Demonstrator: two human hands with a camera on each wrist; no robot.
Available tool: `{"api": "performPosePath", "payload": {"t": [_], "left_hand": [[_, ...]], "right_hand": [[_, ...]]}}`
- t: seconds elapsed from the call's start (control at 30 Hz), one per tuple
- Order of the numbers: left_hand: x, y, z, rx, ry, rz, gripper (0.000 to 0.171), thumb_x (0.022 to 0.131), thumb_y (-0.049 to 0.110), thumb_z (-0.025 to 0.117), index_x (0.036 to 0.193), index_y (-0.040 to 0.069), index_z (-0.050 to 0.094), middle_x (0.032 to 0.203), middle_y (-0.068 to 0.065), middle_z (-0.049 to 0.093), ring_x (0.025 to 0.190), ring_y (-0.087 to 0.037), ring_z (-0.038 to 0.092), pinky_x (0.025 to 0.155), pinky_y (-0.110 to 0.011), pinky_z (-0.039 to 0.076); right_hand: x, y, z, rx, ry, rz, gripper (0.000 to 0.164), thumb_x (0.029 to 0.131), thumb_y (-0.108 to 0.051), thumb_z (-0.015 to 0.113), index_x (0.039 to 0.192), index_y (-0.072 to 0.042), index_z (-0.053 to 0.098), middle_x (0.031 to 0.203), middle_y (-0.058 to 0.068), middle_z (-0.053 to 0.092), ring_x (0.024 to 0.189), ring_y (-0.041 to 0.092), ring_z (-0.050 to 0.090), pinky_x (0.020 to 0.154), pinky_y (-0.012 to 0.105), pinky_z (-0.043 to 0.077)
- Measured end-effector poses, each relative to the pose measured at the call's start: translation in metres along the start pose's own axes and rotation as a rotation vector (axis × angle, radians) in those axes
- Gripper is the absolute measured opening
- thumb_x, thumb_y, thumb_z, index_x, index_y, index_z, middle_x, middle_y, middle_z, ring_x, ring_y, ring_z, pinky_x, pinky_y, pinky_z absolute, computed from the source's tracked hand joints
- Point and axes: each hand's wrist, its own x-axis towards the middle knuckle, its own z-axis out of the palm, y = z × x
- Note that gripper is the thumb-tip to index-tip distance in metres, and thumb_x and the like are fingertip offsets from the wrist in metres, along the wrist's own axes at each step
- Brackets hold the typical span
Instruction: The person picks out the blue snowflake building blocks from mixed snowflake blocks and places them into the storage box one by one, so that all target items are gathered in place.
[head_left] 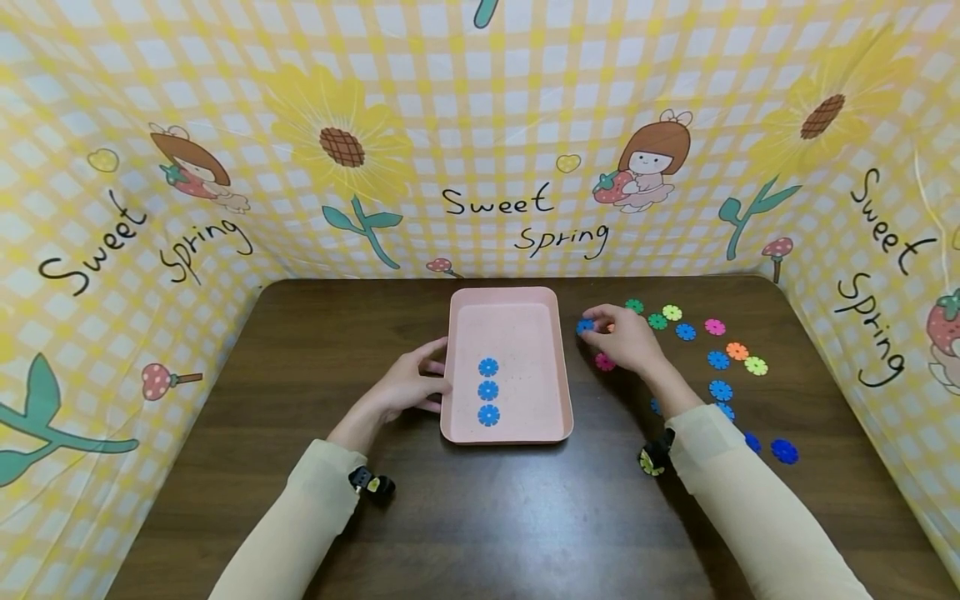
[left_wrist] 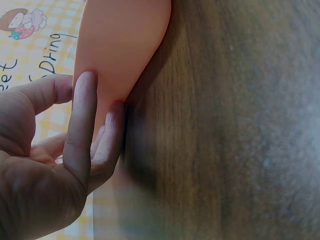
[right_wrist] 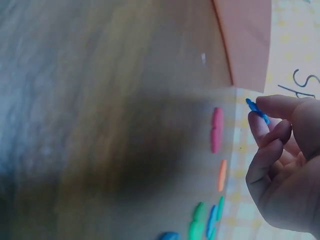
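Near the tray's right side, my right hand (head_left: 626, 337) pinches a blue notched disc (head_left: 585, 327) between thumb and finger. In the right wrist view that blue disc is seen edge-on, held above the table. My left hand (head_left: 408, 382) touches the left side of a pink tray (head_left: 561, 367); in the left wrist view its fingertips (left_wrist: 86, 82) rest against the outer wall. Three blue discs (head_left: 488, 391) lie in a column inside the tray, toward its near left. A pink disc (head_left: 604, 362) and a partly hidden orange disc (right_wrist: 222, 176) lie by my right hand.
Several loose discs in green, yellow, pink, orange and blue, such as a pink disc (head_left: 715, 327) and a dark blue disc (head_left: 784, 451), are scattered on the brown table (head_left: 330, 317) at the right. My right forearm covers some. A printed checked cloth (head_left: 480, 125) walls the table's back and sides.
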Motion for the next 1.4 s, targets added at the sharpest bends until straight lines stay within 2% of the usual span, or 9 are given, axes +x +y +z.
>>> {"api": "performPosePath", "payload": {"t": [0.07, 0.27, 0.33, 0.6, 0.9, 1.17, 1.4], "left_hand": [[0.000, 0.000, 0.000, 0.004, -0.001, 0.001, 0.086, 0.090, -0.002, 0.070, 0.164, 0.019, 0.032, 0.132, -0.027, 0.050, 0.088, -0.031, 0.071, 0.071, -0.045, 0.065], [-0.001, 0.001, 0.000, 0.009, -0.004, 0.002, 0.086, 0.090, -0.001, 0.070, 0.164, 0.019, 0.031, 0.132, -0.027, 0.050, 0.089, -0.031, 0.071, 0.071, -0.045, 0.065], [0.000, 0.000, -0.001, 0.010, -0.001, 0.000, 0.086, 0.090, -0.001, 0.071, 0.164, 0.019, 0.032, 0.132, -0.027, 0.051, 0.089, -0.031, 0.071, 0.071, -0.045, 0.065], [0.000, -0.001, -0.001, 0.007, -0.001, -0.001, 0.086, 0.090, -0.002, 0.070, 0.164, 0.019, 0.032, 0.132, -0.027, 0.051, 0.089, -0.031, 0.072, 0.071, -0.045, 0.065], [0.000, -0.001, 0.000, 0.004, 0.002, 0.003, 0.085, 0.090, -0.002, 0.069, 0.164, 0.019, 0.032, 0.132, -0.027, 0.051, 0.088, -0.032, 0.071, 0.071, -0.045, 0.065], [0.000, -0.002, 0.000, -0.007, 0.000, -0.001, 0.086, 0.090, -0.002, 0.070, 0.164, 0.020, 0.033, 0.131, -0.027, 0.051, 0.088, -0.032, 0.071, 0.071, -0.045, 0.065], [0.001, -0.002, -0.001, -0.012, -0.005, 0.007, 0.086, 0.090, -0.002, 0.070, 0.164, 0.019, 0.032, 0.131, -0.027, 0.050, 0.089, -0.032, 0.071, 0.071, -0.046, 0.065]], "right_hand": [[-0.001, -0.004, 0.001, 0.013, 0.021, -0.031, 0.032, 0.098, -0.027, 0.073, 0.125, -0.010, 0.070, 0.104, 0.009, 0.071, 0.083, 0.029, 0.061, 0.071, 0.040, 0.049], [0.000, -0.021, 0.004, 0.079, 0.047, -0.090, 0.031, 0.098, -0.022, 0.074, 0.126, -0.010, 0.070, 0.103, 0.008, 0.071, 0.100, 0.028, 0.064, 0.078, 0.040, 0.051], [0.002, -0.028, 0.008, 0.106, 0.038, -0.094, 0.030, 0.098, -0.023, 0.074, 0.125, -0.011, 0.070, 0.102, 0.007, 0.071, 0.100, 0.028, 0.066, 0.076, 0.039, 0.052], [0.008, -0.052, 0.034, 0.140, -0.028, -0.122, 0.031, 0.097, -0.020, 0.073, 0.127, -0.010, 0.072, 0.105, 0.009, 0.074, 0.089, 0.026, 0.065, 0.067, 0.035, 0.052], [0.015, -0.073, 0.059, 0.149, -0.130, -0.151, 0.033, 0.095, -0.018, 0.075, 0.127, -0.008, 0.073, 0.104, 0.009, 0.073, 0.094, 0.026, 0.067, 0.074, 0.038, 0.055], [0.020, -0.081, 0.078, 0.156, -0.231, -0.165, 0.032, 0.095, -0.011, 0.073, 0.127, -0.005, 0.072, 0.100, 0.008, 0.069, 0.094, 0.024, 0.064, 0.078, 0.035, 0.056], [0.023, -0.082, 0.090, 0.083, -0.236, -0.144, 0.031, 0.095, -0.013, 0.072, 0.126, -0.008, 0.073, 0.102, 0.007, 0.069, 0.093, 0.022, 0.063, 0.081, 0.035, 0.056]]}}
